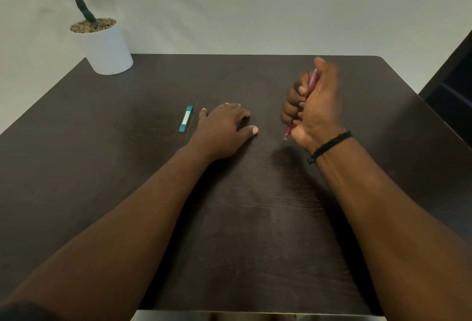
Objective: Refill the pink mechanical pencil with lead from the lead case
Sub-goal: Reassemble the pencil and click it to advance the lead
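Dark woodgrain table [242, 231], slim teal lead case [186, 122]

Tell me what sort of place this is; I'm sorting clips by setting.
Probably a home or office desk: a dark wood-grain table against a plain wall, a white potted plant at its corner, and stationery, a teal lead case and a pink pencil.

Soft, even light — faint sheen on the dark table [229, 218]; right hand [314, 106] motion-blurred, edges bowed.
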